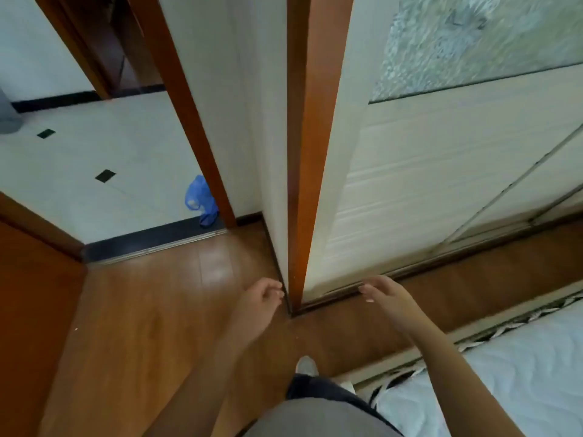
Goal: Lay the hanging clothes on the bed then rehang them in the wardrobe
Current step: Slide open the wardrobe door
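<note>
Wardrobe (410, 184) stood shut, facing the bed (520, 373) edge across a strip of wooden floor (142, 310). Left hand (258, 298) hung loosely curled and empty by its corner post, right hand (385, 294) relaxed, empty too.

The wardrobe (410, 184) runs out of the top and right edges, and its closed sliding doors hide whatever is inside. Below and right of the wardrobe, the bed (520, 373) is cut by the right and bottom edges. Left of the wardrobe, a blue bag (197, 193) is partly hidden behind the door frame (188, 121), and a blurred, unidentifiable grey thing (8, 118) is cut by the left edge.
</note>
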